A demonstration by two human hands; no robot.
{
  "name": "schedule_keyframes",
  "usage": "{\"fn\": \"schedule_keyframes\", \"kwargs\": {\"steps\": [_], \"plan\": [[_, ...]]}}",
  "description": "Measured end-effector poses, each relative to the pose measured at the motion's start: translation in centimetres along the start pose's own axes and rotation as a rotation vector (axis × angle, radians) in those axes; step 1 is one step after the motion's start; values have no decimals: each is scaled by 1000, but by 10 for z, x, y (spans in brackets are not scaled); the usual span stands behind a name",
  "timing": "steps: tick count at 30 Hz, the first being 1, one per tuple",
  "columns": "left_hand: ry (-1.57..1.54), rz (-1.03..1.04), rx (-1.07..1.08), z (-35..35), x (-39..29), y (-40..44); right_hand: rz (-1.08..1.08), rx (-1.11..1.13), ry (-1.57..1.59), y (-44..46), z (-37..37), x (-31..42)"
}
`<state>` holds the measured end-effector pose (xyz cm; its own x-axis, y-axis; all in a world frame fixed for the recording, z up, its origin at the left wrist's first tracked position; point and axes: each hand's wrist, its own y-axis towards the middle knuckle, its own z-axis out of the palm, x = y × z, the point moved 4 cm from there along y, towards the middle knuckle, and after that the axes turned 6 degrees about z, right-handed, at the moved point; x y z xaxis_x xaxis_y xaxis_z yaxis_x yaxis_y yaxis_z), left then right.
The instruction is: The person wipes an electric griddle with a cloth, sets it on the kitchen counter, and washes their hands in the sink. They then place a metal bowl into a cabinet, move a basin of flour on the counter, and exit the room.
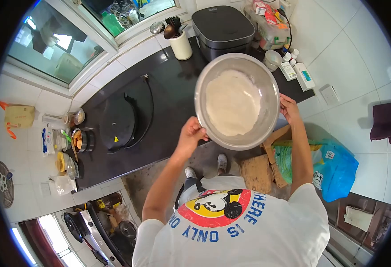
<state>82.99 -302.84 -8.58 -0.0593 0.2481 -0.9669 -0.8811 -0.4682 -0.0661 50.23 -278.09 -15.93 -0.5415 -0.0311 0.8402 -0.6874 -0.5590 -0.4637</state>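
Note:
A large steel mixing bowl [200,95] is held up between my hands, tilted so its inside faces the camera. Pale powder that looks like flour [232,104] covers its bottom. My left hand [192,135] pinches the rim at the lower left, thumb on the inner edge. On the opposite side, my right hand [288,109] grips the right rim, its fingers partly hidden behind the bowl. The bowl overlaps the dark counter's front edge in view, and its height above it cannot be judged.
A round black electric griddle [117,122] with a cord lies on the dark counter [171,84]. Behind are a utensil holder [180,46] and a black cooker [223,29]. Jars and bowls stand at left. A cardboard box [277,138] and blue bag [337,169] are at right.

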Motion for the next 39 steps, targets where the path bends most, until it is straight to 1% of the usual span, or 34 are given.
{"fn": "schedule_keyframes", "kwargs": {"steps": [1,4,6,7,9,10,11,13,15,17,18,20,23,26,29,32,35,39], "plan": [[-41,12,4,1,5,-3,-7,3,-2,0,7,2],[42,-24,-147,-28,0,-6,7,17,-15,-3,18,-12],[47,-29,-102,-32,-3,-9,33,51,-31,7,27,-23],[25,-10,-73,-22,-5,-10,28,13,-7,3,25,-19],[-4,40,-1,-12,-4,-9,-1,26,-33,-5,25,-5],[18,30,-52,-18,-3,-8,-12,29,-47,-8,24,-1],[38,11,-102,-26,-3,-10,11,-46,-49,-5,29,-6],[103,-19,-177,-48,-5,-13,1,2,-50,13,36,-26],[90,-19,-149,-51,-4,-10,-4,22,-29,19,41,-34],[62,-16,-118,-50,3,-7,2,2,-71,8,34,-23],[91,-65,-112,-47,6,-6,3,-6,-95,2,31,-12],[69,-86,-96,-40,15,-4,-18,-38,-118,-1,24,-3],[-16,-155,-81,-35,26,6,-49,-59,-120,8,6,3],[-58,-235,-87,-29,36,25,-13,-61,-180,17,-11,7],[-17,-296,-66,-22,50,48,3,-180,-174,12,-14,15],[7,-343,-50,-13,61,65,5,-182,-176,16,-27,20],[28,-361,-46,-8,67,78,-5,-134,-188,19,-32,28],[50,-383,-38,-5,73,90,-9,-165,-177,25,-39,31]]}}
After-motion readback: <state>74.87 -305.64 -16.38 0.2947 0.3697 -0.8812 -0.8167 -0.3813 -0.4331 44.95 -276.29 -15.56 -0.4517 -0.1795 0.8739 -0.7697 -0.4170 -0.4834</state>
